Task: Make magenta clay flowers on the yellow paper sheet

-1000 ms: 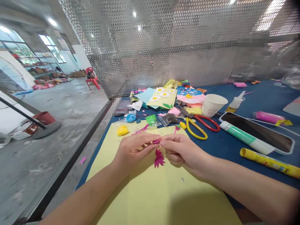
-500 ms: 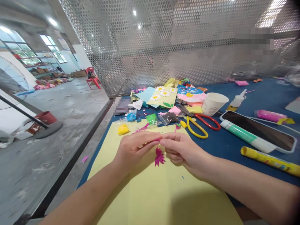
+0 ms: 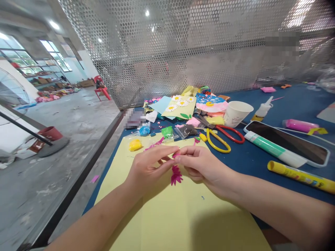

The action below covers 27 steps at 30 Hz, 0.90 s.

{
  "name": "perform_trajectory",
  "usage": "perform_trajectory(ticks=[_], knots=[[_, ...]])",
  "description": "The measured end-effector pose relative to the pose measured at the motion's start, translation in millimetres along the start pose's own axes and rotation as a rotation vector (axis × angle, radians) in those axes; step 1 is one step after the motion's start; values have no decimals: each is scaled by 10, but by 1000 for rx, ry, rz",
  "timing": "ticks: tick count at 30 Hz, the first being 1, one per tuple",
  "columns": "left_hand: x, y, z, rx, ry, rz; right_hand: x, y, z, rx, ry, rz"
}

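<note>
A small piece of magenta modelling clay (image 3: 176, 155) sits at the meeting fingertips of my two hands, mostly covered by them. My right hand (image 3: 200, 162) pinches it between thumb and forefinger, the other fingers curled under. From the other side, my left hand (image 3: 149, 164) has thumb and fingertips closed about the same piece, with a gap behind the tips. Just below, a magenta flower shape with pointed petals (image 3: 176, 176) lies on the yellow paper (image 3: 167, 216). Thin magenta strips (image 3: 155, 143) lie behind my left hand.
Bags of yellow (image 3: 135, 144), green (image 3: 167, 131) and dark clay (image 3: 188, 130) lie beyond my hands. Scissors with red and yellow handles (image 3: 219, 143), a paper cup (image 3: 238, 113), a glue bottle (image 3: 262, 111), a phone (image 3: 290, 141) and a yellow tube (image 3: 300, 177) are rightward. Perforated metal (image 3: 170, 52) stands behind.
The fingers of my left hand have parted a little, so more of the magenta piece shows. My right hand keeps its pinch. The whole view has shifted slightly.
</note>
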<state>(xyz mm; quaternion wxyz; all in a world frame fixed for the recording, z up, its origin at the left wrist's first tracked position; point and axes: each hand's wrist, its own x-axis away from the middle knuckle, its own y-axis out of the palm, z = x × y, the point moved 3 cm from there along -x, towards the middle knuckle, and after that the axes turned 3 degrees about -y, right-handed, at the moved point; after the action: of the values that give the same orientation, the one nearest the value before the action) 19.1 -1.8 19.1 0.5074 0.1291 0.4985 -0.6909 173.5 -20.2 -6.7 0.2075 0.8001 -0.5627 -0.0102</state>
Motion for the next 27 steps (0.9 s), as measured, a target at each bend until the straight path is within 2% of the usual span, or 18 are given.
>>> perform_trajectory(ticks=[5,11,27], knots=[[-6,-22,5,-8,-18,16,0,-17,-5,-25,16,17],[-34,-54,31,16,64,25,11,-5,-5,-59,23,25],[-11,-29,16,23,8,1,8,-2,0,-48,8,-9]])
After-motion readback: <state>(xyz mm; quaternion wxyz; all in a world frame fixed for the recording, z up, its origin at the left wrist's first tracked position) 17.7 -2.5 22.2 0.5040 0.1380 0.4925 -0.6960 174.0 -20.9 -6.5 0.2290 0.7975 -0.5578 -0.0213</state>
